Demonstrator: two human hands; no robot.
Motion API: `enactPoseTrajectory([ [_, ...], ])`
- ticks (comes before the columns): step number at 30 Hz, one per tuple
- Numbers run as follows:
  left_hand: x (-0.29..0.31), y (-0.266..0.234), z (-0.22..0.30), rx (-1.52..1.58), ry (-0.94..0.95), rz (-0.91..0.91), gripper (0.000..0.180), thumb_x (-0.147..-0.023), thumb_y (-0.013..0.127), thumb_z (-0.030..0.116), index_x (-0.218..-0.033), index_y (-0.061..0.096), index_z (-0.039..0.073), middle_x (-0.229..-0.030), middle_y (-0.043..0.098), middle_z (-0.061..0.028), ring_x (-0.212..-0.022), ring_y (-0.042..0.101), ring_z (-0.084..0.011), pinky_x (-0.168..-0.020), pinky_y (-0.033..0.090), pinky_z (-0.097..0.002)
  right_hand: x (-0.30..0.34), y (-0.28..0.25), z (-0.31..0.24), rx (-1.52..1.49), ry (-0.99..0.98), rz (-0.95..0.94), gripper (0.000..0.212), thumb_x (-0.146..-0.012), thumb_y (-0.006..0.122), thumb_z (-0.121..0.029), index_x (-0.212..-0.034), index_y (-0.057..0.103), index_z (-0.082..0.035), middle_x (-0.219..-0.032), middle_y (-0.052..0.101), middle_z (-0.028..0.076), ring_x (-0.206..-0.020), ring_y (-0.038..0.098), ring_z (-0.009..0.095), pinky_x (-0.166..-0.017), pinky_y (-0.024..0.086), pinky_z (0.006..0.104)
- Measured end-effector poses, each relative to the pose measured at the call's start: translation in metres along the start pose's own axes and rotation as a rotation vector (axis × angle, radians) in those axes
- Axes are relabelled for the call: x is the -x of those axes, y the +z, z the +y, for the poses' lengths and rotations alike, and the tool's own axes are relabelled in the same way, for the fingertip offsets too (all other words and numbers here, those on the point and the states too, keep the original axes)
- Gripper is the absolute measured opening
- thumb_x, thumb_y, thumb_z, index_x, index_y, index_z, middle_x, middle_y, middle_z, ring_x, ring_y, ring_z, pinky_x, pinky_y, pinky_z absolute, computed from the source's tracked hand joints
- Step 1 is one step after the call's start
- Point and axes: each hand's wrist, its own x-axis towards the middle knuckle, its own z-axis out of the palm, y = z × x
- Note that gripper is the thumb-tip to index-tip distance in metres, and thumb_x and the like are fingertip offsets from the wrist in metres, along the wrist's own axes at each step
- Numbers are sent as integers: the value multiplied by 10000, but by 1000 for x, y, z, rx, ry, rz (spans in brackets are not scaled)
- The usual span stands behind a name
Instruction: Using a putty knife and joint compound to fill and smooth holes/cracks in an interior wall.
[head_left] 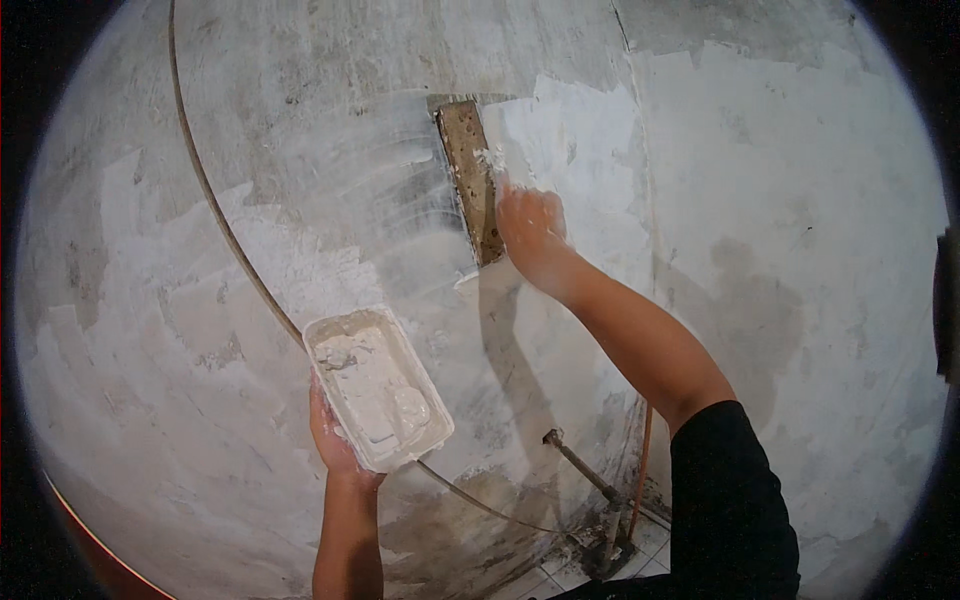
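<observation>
Head camera view, looking along a person's bare arms at a rough grey wall [300, 100]. The left hand [332, 430] supports a pale tub [412, 362] from below and to its left, its fingers partly hidden beneath; inside lies off-white paste [372, 385]. The right hand [532, 222] is higher up, fingers clenched around what seems to be the grip of a broad, stained trowel [472, 185], whose long blade appears to lie against the wall.

The tub leans, so a weak hold underneath could let it tip and spill. A small clump of paste [488, 157] at the blade's right edge might drop. Uneven pressure or a tilted blade could leave ridges. The tub also overlaps a thin hose [215, 205] in this view and might snag on it, though contact cannot be judged.

The wall is patchy: bare grey above, whiter smears on both sides, curved streaks left of the blade. A dark line [640, 150] runs down its right part. Low at right are a pipe [580, 465], an orange tube [643, 460] and pale floor tiles [650, 545].
</observation>
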Motion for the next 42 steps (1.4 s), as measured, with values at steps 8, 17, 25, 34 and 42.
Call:
enactPoseTrajectory([
  [8, -17, 9, -20, -99, 53, 49, 488, -997, 380, 446, -1305, 519, 94, -1236, 584, -91, -1070, 595, -264, -911, 498, -409, -41, 40, 8, 269, -50, -65, 641, -768, 578, -156, -1297, 436, 178, -948, 563, 187, -835, 505, 295, -707, 378, 465],
  [17, 1, -10, -6, -59, 50, 79, 480, -995, 388, 442, -1313, 513, 106, -1253, 575, -91, -1087, 588, -263, -917, 496, -417, -24, 22, -14, 230, 2, -192, 602, -781, 580, -168, -1276, 470, 157, -931, 584, 153, -846, 515, 289, -704, 378, 458],
  [25, 23, -18, 7, -31, -20, 3, 509, -1003, 332, 440, -1336, 478, 83, -1252, 565, -119, -1080, 600, -295, -895, 525, -443, 56, 46, 7, 158, -145, -77, 640, -789, 558, -82, -1356, 365, 144, -907, 631, 130, -798, 579, 262, -711, 409, 433],
  [34, 36, 1, -8, -69, -30, 0, 502, -1002, 327, 431, -1333, 482, 87, -1248, 566, -111, -1070, 602, -288, -887, 527, -437, 105, -36, 45, -140, 299, -438, 518, -773, 682, -79, -1234, 481, 48, -934, 686, 170, -871, 681, 333, -728, 532, 433],
  [42, 29, -2, -35, -87, 13, 39, 492, -1004, 330, 418, -1326, 487, 80, -1246, 563, -110, -1075, 596, -284, -901, 514, -429, 152, 12, 30, -1753, 668, -165, 231, -870, 672, -56, -1076, 606, 25, -874, 668, 57, -717, 607, 112, -576, 493, 243],
])
